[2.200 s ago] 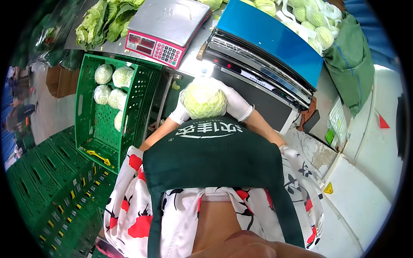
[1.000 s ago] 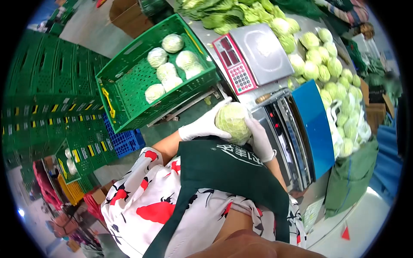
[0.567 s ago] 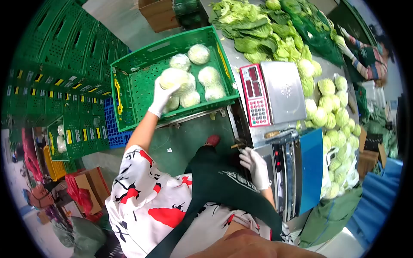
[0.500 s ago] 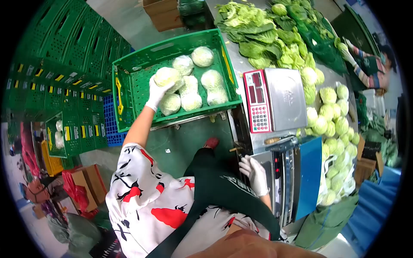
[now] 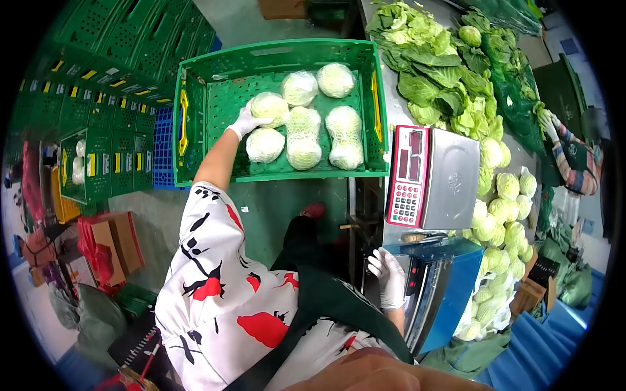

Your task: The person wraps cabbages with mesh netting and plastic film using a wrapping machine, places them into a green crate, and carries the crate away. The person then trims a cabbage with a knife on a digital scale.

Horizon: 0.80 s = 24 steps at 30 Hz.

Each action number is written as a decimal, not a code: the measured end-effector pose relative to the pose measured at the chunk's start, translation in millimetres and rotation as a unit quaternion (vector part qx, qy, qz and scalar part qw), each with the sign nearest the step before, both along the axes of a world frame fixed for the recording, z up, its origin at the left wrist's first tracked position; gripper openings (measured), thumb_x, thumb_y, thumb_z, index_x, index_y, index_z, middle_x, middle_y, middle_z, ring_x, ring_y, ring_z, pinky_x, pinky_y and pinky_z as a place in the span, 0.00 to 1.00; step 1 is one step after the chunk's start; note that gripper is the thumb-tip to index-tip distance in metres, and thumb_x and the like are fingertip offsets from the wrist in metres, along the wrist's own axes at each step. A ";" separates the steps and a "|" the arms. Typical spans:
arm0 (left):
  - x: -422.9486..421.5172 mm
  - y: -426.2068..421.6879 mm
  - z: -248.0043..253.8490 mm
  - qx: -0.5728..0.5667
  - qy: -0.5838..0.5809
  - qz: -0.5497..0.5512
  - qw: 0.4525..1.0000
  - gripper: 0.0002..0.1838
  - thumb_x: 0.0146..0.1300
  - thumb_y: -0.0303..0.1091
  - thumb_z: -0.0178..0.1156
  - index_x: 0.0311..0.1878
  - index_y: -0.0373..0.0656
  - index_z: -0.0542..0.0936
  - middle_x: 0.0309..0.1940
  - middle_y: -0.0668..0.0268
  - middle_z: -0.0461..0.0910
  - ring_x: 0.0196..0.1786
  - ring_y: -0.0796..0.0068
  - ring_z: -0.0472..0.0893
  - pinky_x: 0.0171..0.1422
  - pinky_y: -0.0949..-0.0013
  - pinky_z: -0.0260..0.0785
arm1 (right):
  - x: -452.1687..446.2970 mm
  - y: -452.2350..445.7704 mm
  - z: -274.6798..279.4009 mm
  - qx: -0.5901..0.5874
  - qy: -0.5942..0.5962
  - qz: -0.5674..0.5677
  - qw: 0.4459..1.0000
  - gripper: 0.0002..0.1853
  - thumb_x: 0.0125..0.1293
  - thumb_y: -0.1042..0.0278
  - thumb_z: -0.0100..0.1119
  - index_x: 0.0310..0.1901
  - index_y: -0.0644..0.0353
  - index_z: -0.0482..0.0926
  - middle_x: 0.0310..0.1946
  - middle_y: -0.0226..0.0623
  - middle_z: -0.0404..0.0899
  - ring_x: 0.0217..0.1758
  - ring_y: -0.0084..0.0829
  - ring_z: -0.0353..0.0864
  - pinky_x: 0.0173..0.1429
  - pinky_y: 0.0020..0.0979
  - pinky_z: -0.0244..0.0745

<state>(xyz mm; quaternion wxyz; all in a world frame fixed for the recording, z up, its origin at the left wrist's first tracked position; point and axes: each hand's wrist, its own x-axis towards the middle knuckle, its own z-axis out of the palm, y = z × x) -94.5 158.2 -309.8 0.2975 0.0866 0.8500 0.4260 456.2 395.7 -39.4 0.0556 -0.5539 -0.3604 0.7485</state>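
My gloved left hand (image 5: 246, 122) grips the near left side of a plastic-wrapped cabbage (image 5: 270, 107), fingers and thumb around it. This cabbage rests in a green crate (image 5: 228, 54), just behind another wrapped cabbage (image 5: 265, 145) at the front left. Several more wrapped cabbages sit to the right in the crate, some pressed together in front-to-back pairs. Over the front left corner of a blue-topped machine (image 5: 450, 280), my gloved right hand (image 5: 388, 277) is open, fingers slightly bent and apart, holding nothing.
A red-edged digital scale (image 5: 450, 182) stands on the metal table right of the crate. Loose leaves (image 5: 424, 72) and unwrapped cabbages (image 5: 502, 212) lie beyond it. Green crates (image 5: 104, 45) are stacked at left. At far right, a co-worker (image 5: 574, 156) handles greens.
My left hand has set the cabbage down into the left row of the crate and still touches it. My right hand stays near the machine. The view has shifted slightly.
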 end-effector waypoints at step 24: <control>-9.5 11.2 8.3 0.012 0.016 -0.011 1.000 0.53 0.44 0.50 0.82 0.70 0.35 0.68 0.68 0.54 0.72 0.68 0.59 0.73 0.76 0.59 0.63 | 12.6 -15.6 -9.5 0.095 0.037 0.157 0.982 0.19 0.77 0.62 0.54 0.62 0.66 0.76 0.52 0.37 0.83 0.50 0.26 0.84 0.54 0.26 0.77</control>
